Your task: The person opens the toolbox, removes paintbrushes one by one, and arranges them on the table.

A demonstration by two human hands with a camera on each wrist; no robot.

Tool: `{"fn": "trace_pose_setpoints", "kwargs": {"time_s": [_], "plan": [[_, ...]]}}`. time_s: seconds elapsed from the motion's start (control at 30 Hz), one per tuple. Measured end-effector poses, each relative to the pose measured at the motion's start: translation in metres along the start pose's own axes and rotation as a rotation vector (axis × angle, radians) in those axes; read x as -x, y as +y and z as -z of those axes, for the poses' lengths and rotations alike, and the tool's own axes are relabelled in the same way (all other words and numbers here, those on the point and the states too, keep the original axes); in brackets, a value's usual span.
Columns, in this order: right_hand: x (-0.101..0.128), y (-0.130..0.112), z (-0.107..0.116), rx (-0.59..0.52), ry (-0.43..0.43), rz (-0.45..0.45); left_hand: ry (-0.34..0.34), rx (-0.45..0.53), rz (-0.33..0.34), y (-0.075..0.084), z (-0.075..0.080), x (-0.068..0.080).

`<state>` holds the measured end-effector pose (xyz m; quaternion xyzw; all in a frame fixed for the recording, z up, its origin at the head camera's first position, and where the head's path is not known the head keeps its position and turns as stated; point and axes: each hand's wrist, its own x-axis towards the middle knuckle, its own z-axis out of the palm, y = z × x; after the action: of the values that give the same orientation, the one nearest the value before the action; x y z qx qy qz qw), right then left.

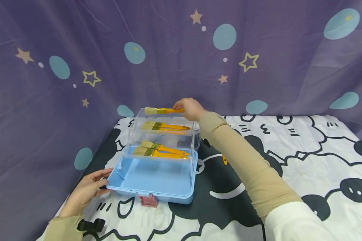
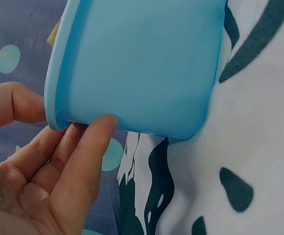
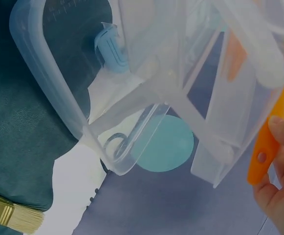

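Note:
A light blue storage box (image 1: pixel 157 177) stands unfolded, with tiered clear trays raised over its base. My right hand (image 1: pixel 191 108) pinches the orange handle of a paintbrush (image 1: pixel 160 110) at the top tray, bristles pointing left. In the right wrist view, thumb and fingers hold that handle (image 3: pixel 267 147) beside the clear tray (image 3: pixel 207 147). Two brushes (image 1: pixel 172 126) lie in the middle tray and two more (image 1: pixel 169 154) in the lower one. At the box's front left corner, my left hand (image 1: pixel 85 189) grips the rim, fingers around the blue wall (image 2: pixel 142 63).
Another paintbrush (image 1: pixel 224 160) lies on the patterned cloth (image 1: pixel 328 160) right of the box, partly hidden by my right arm; its bristles (image 3: pixel 27 219) show in the right wrist view. A pink latch (image 1: pixel 148 201) hangs at the box front. A purple curtain (image 1: pixel 175 73) hangs behind.

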<state>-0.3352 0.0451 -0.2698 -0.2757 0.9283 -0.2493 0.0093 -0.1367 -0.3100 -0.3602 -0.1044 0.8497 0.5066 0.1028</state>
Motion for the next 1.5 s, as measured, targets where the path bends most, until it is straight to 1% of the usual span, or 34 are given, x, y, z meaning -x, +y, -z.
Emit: {"fn": "trace_pose_setpoints", "kwargs": {"time_s": [0.27,0.53,0.77,0.93,1.17,1.23,1.3,1.5], "plan": [[0.009,0.01,0.011,-0.137,0.006,-0.015,-0.021,0.0,-0.017,0.001,0.003,-0.002],[0.016,0.013,0.015,-0.202,0.021,-0.011,-0.03,-0.007,-0.014,0.001,0.004,-0.003],[0.026,0.012,0.01,-0.288,0.051,-0.012,-0.032,-0.006,-0.018,0.0,0.003,-0.003],[0.035,0.011,0.003,-0.348,0.04,-0.031,-0.031,0.005,-0.019,0.0,0.002,-0.001],[0.046,0.013,-0.004,-0.355,0.046,-0.042,-0.023,0.005,-0.016,-0.001,0.001,0.0],[0.049,0.015,-0.005,-0.376,0.053,-0.046,-0.023,0.008,-0.018,-0.001,0.0,-0.001],[0.053,0.016,-0.007,-0.415,0.062,-0.061,-0.025,0.007,-0.02,-0.001,0.001,-0.001],[0.065,0.021,-0.014,-0.59,0.077,-0.132,-0.032,0.001,-0.015,-0.001,0.002,-0.002]]}}
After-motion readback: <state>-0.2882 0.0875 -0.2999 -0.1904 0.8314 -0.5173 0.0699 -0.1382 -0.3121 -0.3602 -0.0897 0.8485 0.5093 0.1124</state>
